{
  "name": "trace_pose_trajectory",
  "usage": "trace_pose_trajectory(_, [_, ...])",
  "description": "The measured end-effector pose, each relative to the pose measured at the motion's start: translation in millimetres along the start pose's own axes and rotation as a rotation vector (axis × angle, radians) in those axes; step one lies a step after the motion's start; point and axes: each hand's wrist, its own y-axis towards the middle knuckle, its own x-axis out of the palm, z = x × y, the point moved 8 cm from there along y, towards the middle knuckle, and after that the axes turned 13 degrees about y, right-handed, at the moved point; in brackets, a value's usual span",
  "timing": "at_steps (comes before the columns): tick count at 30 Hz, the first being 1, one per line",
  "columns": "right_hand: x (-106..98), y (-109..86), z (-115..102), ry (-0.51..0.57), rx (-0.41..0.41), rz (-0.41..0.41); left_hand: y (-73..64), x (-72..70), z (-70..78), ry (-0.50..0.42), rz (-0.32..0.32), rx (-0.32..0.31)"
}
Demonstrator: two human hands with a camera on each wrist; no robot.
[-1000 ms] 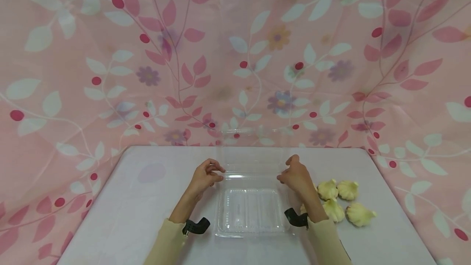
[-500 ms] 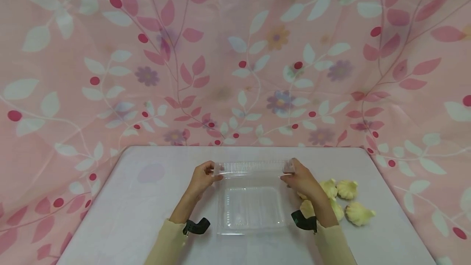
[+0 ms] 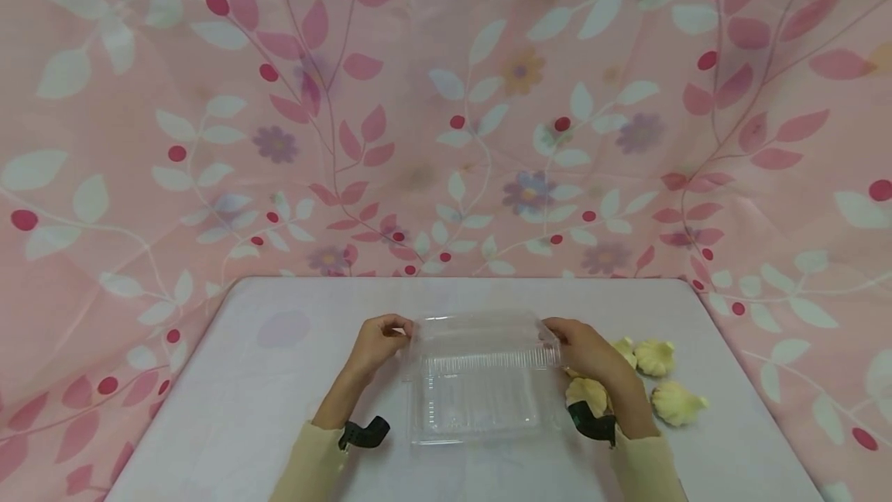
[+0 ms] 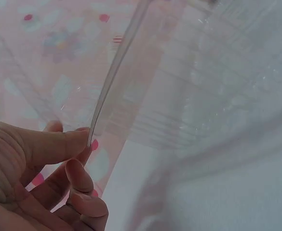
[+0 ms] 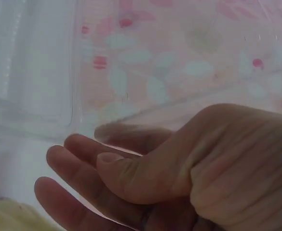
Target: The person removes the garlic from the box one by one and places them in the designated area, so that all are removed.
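Note:
A clear plastic clamshell box [image 3: 481, 401] lies on the white table, its hinged lid [image 3: 481, 331] tilted partway down over the base. At the lid's left edge, my left hand [image 3: 379, 343] pinches the thin rim between thumb and index finger, as the left wrist view shows. My right hand [image 3: 588, 351] is at the lid's right edge. In the right wrist view its fingers are fairly straight and loosely spread, and one finger looks hazy behind the clear plastic. Beside that hand sit several pale yellow garlic bulbs [image 3: 677, 403], some partly hidden by the forearm.
The white table [image 3: 279, 386] ends at a pink floral cloth [image 3: 446, 138] hanging behind and at both sides. A garlic bulb [image 3: 587, 395] sits close to the box's right side, near the dark wrist camera mount [image 3: 591, 421].
The lid has swung from standing upright at the back to leaning forward over the base. Both hands moved with it, the right hand shifting outward and slightly down.

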Motion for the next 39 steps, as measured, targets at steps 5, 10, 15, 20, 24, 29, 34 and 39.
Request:
trace_pose_trajectory(5, [2.1, -4.2, 4.7, 0.023, 0.078, -0.053, -2.8, -2.5, -4.7, 0.011, -0.041, 0.007])
trace_pose_trajectory(10, [6.8, -6.1, 8.9, 0.031, 0.131, -0.100, -12.4, -2.1, -3.7, 0.041, -0.131, 0.063])
trace_pose_trajectory(15, [10.0, -9.3, 7.6, -0.020, 0.141, -0.122, -30.1, -3.5, 1.7, 0.093, -0.245, 0.097])
trace_pose_trajectory(20, [13.0, -9.4, 2.5, -0.084, 0.094, -0.124, -45.4, -0.5, 4.9, 0.126, -0.341, 0.119])
trace_pose_trajectory(24, [13.4, -9.4, 3.2, -0.107, 0.089, -0.093, -55.1, 4.2, 9.2, 0.146, -0.405, 0.133])
trace_pose_trajectory(29, [11.5, -10.9, 6.4, -0.187, 0.078, -0.020, -66.3, 9.9, 13.0, 0.168, -0.516, 0.109])
trace_pose_trajectory(34, [9.6, -15.5, 0.3, -0.321, 0.020, 0.056, -71.2, 11.8, 11.5, 0.147, -0.568, 0.081])
trace_pose_trajectory(39, [10.9, -26.0, -9.1, -0.376, 0.013, 0.084, -73.8, 10.8, 14.1, 0.126, -0.542, 0.080])
